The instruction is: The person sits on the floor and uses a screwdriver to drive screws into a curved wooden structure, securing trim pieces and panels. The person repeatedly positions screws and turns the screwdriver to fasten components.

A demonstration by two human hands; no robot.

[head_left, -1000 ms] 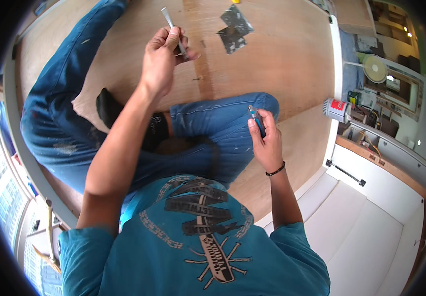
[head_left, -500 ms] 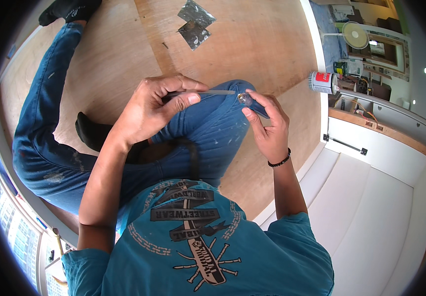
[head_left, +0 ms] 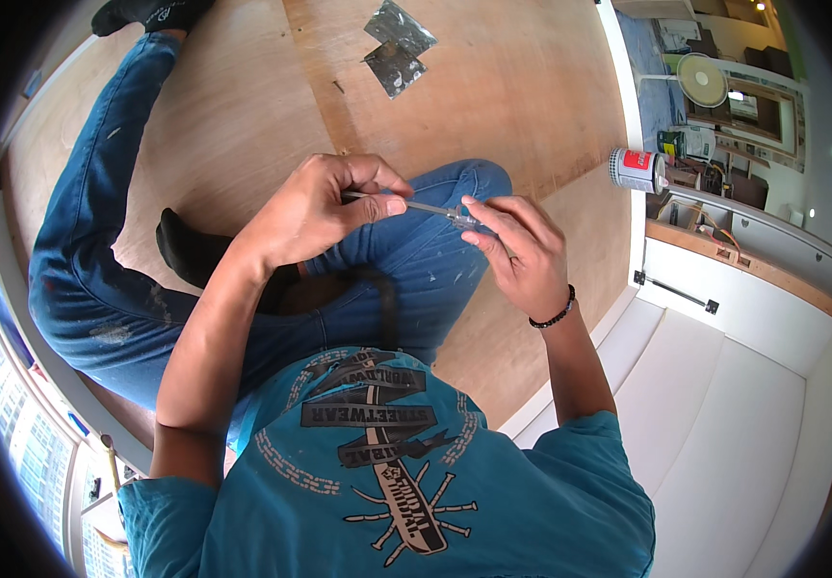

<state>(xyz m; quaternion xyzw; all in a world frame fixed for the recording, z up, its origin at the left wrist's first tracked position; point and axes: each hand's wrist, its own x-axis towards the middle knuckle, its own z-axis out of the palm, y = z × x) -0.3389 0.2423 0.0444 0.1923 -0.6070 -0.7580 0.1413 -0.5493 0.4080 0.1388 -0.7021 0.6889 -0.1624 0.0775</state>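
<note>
Over my bent knee, my left hand pinches a thin grey rod-like tool between thumb and fingers. Part of the tool is hidden inside that hand. Its other end points right and meets a small clear piece with a shiny metallic part. Thumb and fingertips of my right hand close round this clear piece. Whether the two are joined or only touching, I cannot tell.
I sit on a plywood surface with my legs folded and spread. Two dark, paint-spotted square plates lie ahead. At the right edge stands a grey-and-red can. Beyond it are a white-lined recess and a fan.
The rod now slants down to the right, where it was nearly level. My right hand has turned and closed further round the clear piece, its hand slightly lower.
</note>
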